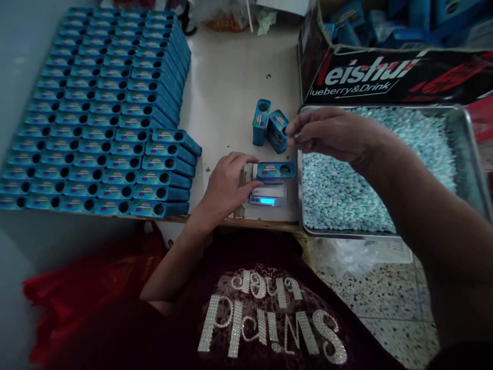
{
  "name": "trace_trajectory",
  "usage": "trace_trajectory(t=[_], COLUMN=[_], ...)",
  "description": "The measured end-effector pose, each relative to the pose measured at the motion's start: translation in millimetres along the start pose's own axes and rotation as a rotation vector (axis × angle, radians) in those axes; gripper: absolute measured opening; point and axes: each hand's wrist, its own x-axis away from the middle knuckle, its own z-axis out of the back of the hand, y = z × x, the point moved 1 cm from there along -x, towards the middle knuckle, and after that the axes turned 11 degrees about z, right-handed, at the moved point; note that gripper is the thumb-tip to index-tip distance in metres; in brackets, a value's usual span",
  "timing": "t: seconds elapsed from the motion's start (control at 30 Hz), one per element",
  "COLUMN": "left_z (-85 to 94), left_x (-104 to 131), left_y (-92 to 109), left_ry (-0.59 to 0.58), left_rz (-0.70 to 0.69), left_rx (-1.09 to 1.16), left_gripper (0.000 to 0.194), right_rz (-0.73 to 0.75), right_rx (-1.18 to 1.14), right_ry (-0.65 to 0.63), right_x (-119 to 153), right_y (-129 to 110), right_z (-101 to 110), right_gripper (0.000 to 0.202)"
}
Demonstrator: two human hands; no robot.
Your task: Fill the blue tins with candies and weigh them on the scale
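A small blue box [275, 170] with a dark round opening on its top stands on a digital scale [280, 200] whose display glows blue. At the box's left end is my left hand [229, 185], thumb and fingers apart in a curve; whether they touch the box is unclear. My right hand [331, 132] hovers at the left rim of a metal tray [354, 235] of pale blue and white candies [346, 192]. Its fingertips are pinched together, and what they hold is hidden. Just left of those fingertips, two more blue boxes [261, 121] stand close together.
Rows of identical blue boxes [103, 118] cover the table's left side. Behind the tray, a black carton [362, 77] contains more blue packaging. A plastic bag [223, 15] of orange bits lies at the back. The table's front edge [262, 224] runs close to my body.
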Motion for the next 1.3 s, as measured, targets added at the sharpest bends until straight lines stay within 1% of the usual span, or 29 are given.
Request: trace_trajectory(t=[0.07, 0.2, 0.3, 0.4, 0.5, 0.63, 0.73, 0.8, 0.87, 0.97, 1.03, 1.07, 1.1, 1.17, 1.2, 1.23, 1.27, 1.3], left_z=[-0.3, -2.0, -2.7, -5.3, -9.6, -12.4, -10.1, -8.2, -8.9, -19.6, -31.9, -38.1, -43.3, -47.5, -44.9, -38.7, -28.6, -14.9], left_x=[1.7, 3.0, 2.1, 0.4, -0.4, 1.8, 4.2, 3.9, 0.5, -11.0, -19.7, -23.3, -26.0, -30.3, -33.4, -38.3, -45.8, -56.2], left_y=[-5.0, -14.6, -20.1, -22.2, -21.0, -18.1, -17.0, -17.4, -18.2, -14.8, -5.2, 2.0, 10.1, 25.7, 31.4, 34.6, 34.7, 31.7], left_ry=[0.02, 0.015, -0.003, -0.015, -0.025, -0.021, -0.012, 0.002, 0.016, 0.039, 0.034, 0.011, -0.026, -0.099, -0.11, -0.095, -0.06, -0.01], left_rz=[0.009, 0.021, 0.025, 0.011, -0.005, 0.007, 0.016, 0.012, 0.001, -0.052, -0.136, -0.184, -0.224, -0.244, -0.221, -0.183, -0.143, -0.109], left_rx=[0.036, 0.083, 0.11, 0.146, 0.175, 0.192, 0.194, 0.195, 0.194, 0.134, 0.043, -0.013, -0.071, -0.181, -0.227, -0.26, -0.282, -0.295], left_gripper=[0.032, 0.035, 0.039, 0.04, 0.038, 0.037, 0.038, 0.037, 0.038, 0.046, 0.056, 0.058, 0.055, 0.041, 0.033, 0.029, 0.027, 0.026], right_rz=[-0.049, -0.075, -0.042, -0.003, 0.029, 0.06, 0.05, 0.047, 0.064, 0.143, 0.194, 0.206, 0.207, 0.175, 0.142, 0.103, 0.065, 0.039], right_rx=[-0.106, -0.199, -0.161, -0.084, -0.041, -0.064, -0.112, -0.142, -0.171, -0.17, -0.049, 0.07, 0.228, 0.619, 0.824, 1.01, 1.163, 1.275], right_ry=[-0.019, -0.061, -0.066, -0.02, 0.043, 0.114, 0.11, 0.105, 0.127, 0.23, 0.293, 0.306, 0.311, 0.314, 0.311, 0.301, 0.283, 0.261], right_x=[3.5, 10.9, 18.6, 26.0, 32.4, 38.5, 42.0, 44.7, 46.4, 42.0, 32.3, 25.5, 17.8, 1.4, -6.3, -13.1, -18.9, -23.4], right_y=[5.1, 16.5, 17.9, 17.0, 17.7, 25.0, 33.6, 36.3, 34.1, 22.6, 14.3, 11.6, 10.4, 12.5, 15.3, 18.8, 22.6, 26.3], right_z=[-1.0, -1.6, -4.1, -9.5, -17.4, -28.2, -32.6, -30.4, -22.9, -5.7, 2.7, 4.4, 4.2, -0.9, -5.1, -9.8, -14.4, -18.5], right_gripper=[0.001, 0.014, 0.019, 0.025, 0.025, 0.021, 0.022, 0.023, 0.023, 0.019, 0.016, 0.017, 0.021, 0.032, 0.037, 0.041, 0.044, 0.048])
